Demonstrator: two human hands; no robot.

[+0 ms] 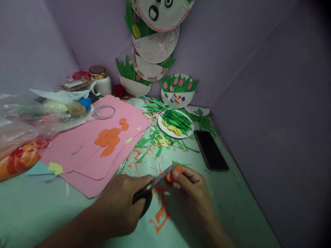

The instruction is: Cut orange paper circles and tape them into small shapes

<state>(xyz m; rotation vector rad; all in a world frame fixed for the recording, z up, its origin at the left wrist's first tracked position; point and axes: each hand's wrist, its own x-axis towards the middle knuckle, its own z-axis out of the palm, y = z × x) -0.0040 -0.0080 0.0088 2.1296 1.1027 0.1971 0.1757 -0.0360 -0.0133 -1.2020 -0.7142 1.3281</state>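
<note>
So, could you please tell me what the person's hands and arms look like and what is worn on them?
The left hand and right hand are both bare: no gloves, rings, watch or bracelet show. No sleeve reaches into view, so both wrists are uncovered to the picture's edge. No marks or tattoos can be made out.

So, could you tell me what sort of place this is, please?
Probably a home craft corner: decorated paper plates at the back, pink paper with orange cutouts, and scissors on an orange piece.
</note>
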